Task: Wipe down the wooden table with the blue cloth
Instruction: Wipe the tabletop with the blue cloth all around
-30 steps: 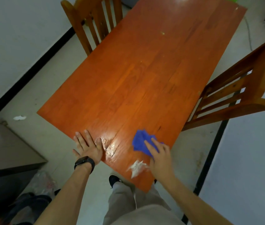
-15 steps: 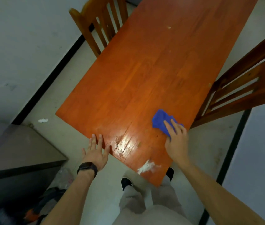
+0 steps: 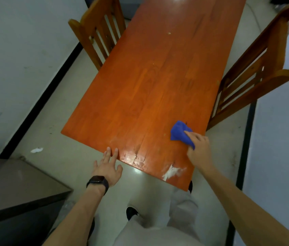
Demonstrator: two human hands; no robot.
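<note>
Head view. I see the wooden surface (image 3: 158,86) running lengthwise away from the camera, its near short edge closest to the person.

Right hand (image 3: 199,148): it grips the blue cloth (image 3: 180,133) bunched under the fingers and presses it onto the surface close to the right long edge, a little in from the near right corner. Part of the cloth protrudes beyond the fingertips toward the far end; a small fold shows below the knuckles.

Left hand (image 3: 107,167): open, fingers spread and extended. Two fingertips rest on the near edge of the surface, left of its midpoint; the palm hangs over the floor. A black watch (image 3: 97,182) sits on that wrist.

Surface condition: a white smear (image 3: 171,172) lies beside the near right corner, apart from the cloth. A glossy, scuffed patch (image 3: 135,157) lies along the near edge between the left fingertips and the smear. A small pale speck (image 3: 169,33) lies toward the far end.

Surroundings: one wooden chair (image 3: 97,32) stands at the left long edge, another (image 3: 257,68) at the right long edge. A white scrap (image 3: 36,150) lies on the floor left of the near left corner. I see a dark cabinet top (image 3: 16,185) at lower left.
</note>
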